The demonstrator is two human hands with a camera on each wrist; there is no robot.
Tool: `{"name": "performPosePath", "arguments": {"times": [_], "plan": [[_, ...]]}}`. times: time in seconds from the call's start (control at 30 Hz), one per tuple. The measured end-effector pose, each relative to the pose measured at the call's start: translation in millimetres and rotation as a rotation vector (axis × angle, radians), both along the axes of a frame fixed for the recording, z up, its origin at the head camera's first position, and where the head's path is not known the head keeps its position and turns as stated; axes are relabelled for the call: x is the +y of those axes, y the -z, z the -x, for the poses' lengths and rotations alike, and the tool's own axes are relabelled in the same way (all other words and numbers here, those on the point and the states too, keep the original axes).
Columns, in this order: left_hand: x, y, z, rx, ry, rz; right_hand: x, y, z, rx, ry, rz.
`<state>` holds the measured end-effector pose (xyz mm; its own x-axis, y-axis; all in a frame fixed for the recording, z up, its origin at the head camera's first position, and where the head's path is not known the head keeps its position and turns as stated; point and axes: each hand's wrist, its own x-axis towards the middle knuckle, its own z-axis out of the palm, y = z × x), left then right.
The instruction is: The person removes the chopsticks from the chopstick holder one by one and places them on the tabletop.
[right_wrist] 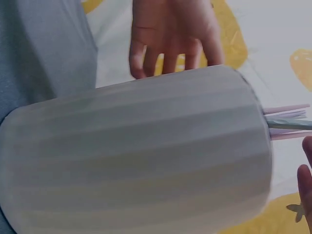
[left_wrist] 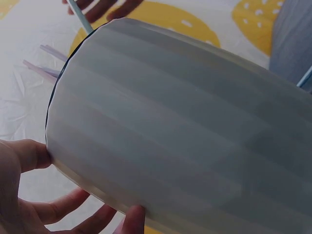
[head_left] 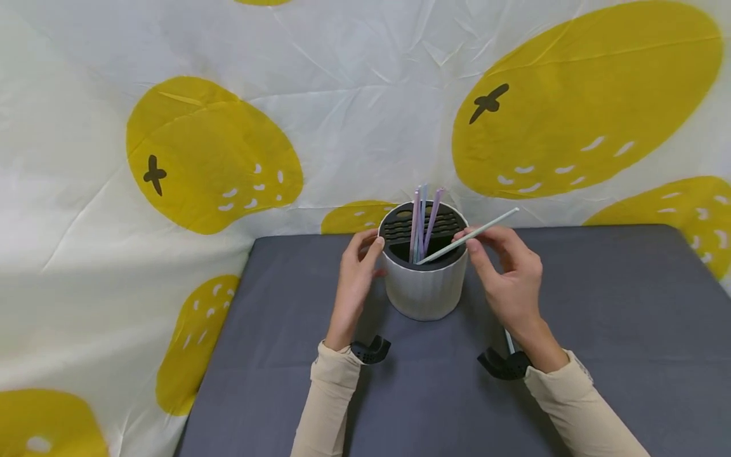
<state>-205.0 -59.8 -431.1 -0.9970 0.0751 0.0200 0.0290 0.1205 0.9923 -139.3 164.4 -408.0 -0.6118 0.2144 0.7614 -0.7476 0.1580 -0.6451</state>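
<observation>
A round white ribbed holder with a black slotted insert stands on the table. Several pink, purple and blue straws lean upright in its open front compartment. My left hand holds the holder's left side, thumb at the rim and fingers against the wall. Between thumb and fingers, my right hand pinches a pale green straw. This straw slants, its lower end at the front compartment and its upper end sticking out to the right. In the right wrist view, only the right fingertips show.
Another pale straw lies on the grey tabletop, partly hidden beneath the right wrist. Black wrist straps sit at both wrists. Behind the table hangs a white cloth with yellow fruit prints.
</observation>
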Motion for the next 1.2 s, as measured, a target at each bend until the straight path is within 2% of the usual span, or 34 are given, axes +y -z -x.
{"name": "performPosePath", "arguments": {"times": [0.2,0.43,0.63,0.93,1.2], "plan": [[-5,-1.1,2.7,0.018,0.005,-0.003,-2,-11.1,-3.5,0.105,-0.028,0.144],[-14,-0.3,2.3,0.014,-0.014,0.007,-4,-23.9,-7.3,0.187,-0.055,0.295],[-20,3.4,-0.3,0.002,-0.032,0.016,-1,-30.6,-8.8,0.207,-0.068,0.408],[-24,4.9,1.9,0.005,-0.039,0.003,12,-36.2,-7.1,0.239,-0.193,0.663],[-25,3.7,5.8,0.016,-0.038,0.007,30,-34.5,-9.9,0.225,-0.195,0.72]]}}
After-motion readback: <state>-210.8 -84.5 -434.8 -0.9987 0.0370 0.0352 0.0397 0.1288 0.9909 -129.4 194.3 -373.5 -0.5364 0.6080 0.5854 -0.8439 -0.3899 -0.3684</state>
